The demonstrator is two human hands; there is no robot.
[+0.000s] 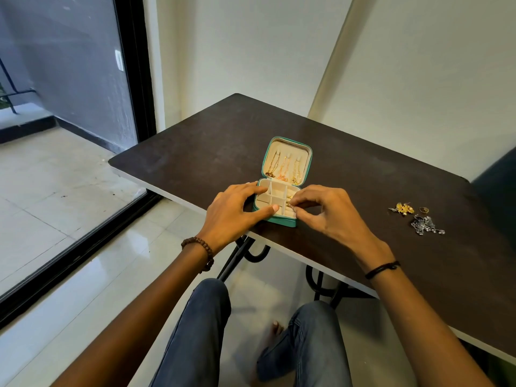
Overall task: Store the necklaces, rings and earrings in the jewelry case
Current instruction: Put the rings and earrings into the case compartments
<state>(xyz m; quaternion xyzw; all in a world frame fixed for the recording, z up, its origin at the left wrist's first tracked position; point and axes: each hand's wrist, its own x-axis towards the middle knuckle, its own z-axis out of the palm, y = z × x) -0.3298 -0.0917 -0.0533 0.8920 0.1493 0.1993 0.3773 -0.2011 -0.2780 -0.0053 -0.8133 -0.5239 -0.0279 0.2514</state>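
Tabletop (363, 169), jewelry case (281, 220) near front edge

Jewelry case (283, 221): teal, cream-lined, laid open at frame centre, lid tilted back, base divided into compartments. Three gold necklaces (284, 169): hung in the lid. Small gold piece (290, 204): pinched over the right compartments. Gold earrings (402, 208), ring (423, 210), silver earrings (425, 225): clustered centre right, well apart.

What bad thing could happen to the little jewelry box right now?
The case sits right at the near edge of the table, so a bump might knock it to the floor. The tiny gold piece pinched by the right hand could slip and drop off too. The ring lying loose might roll away.
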